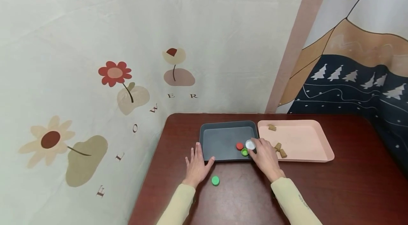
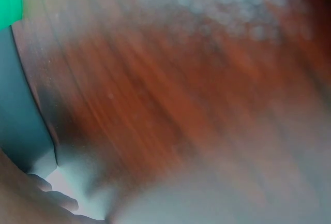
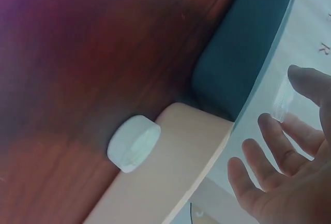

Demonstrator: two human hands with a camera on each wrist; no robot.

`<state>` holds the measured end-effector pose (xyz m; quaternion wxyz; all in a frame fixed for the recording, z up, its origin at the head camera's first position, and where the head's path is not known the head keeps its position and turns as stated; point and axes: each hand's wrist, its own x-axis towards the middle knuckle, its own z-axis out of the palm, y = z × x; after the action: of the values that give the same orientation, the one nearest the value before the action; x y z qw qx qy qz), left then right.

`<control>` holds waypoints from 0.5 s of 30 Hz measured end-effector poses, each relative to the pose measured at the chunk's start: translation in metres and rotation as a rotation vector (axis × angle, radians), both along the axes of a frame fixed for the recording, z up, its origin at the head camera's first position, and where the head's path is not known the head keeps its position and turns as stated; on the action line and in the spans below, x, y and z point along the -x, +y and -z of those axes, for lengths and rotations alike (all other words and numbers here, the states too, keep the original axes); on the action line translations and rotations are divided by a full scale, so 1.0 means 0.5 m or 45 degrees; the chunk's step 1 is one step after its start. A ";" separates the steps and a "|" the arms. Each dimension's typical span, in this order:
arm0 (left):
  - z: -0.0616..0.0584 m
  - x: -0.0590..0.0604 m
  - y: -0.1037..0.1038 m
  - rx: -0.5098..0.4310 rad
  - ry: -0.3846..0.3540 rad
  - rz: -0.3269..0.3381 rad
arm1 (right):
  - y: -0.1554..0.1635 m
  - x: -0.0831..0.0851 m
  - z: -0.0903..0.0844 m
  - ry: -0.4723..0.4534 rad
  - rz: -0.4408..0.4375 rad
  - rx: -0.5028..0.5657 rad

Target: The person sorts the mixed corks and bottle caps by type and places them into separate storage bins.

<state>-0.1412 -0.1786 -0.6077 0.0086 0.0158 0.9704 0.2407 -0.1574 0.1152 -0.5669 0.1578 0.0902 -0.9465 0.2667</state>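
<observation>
My right hand [image 1: 267, 157] pinches a white bottle cap [image 1: 250, 144] between thumb and fingers, over the right side of the dark grey tray [image 1: 220, 136]. In the right wrist view, this cap looks pale and see-through. Beside it in the tray are a red cap [image 1: 239, 146] and a light green cap [image 1: 244, 152]. My left hand [image 1: 196, 169] rests at the tray's front left corner, its fingers spread along the rim. Nearer to me, a green cap [image 1: 215, 180] lies on the table.
A pink tray [image 1: 302, 140] adjoins the dark one on the right, with several brown, cork-like pieces [image 1: 282, 152] in it. Another white cap [image 3: 134, 144] is by the pink tray's near side in the right wrist view. A printed cloth [image 1: 223, 40] hangs behind the table.
</observation>
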 end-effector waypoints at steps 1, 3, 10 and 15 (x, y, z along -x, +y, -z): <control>0.000 0.002 -0.001 0.002 0.004 0.002 | -0.002 0.008 0.001 -0.009 0.000 -0.016; 0.000 0.006 -0.003 -0.009 0.015 0.005 | -0.005 0.023 0.003 -0.037 0.000 -0.053; 0.002 0.026 -0.005 -0.016 0.046 0.036 | -0.016 0.058 0.007 -0.111 -0.002 -0.183; 0.004 0.039 -0.010 0.006 0.010 0.026 | -0.025 0.073 0.012 -0.141 0.011 -0.229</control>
<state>-0.1605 -0.1836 -0.6095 0.0072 0.0267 0.9708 0.2381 -0.1941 0.1025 -0.5730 0.0977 0.0849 -0.9743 0.1845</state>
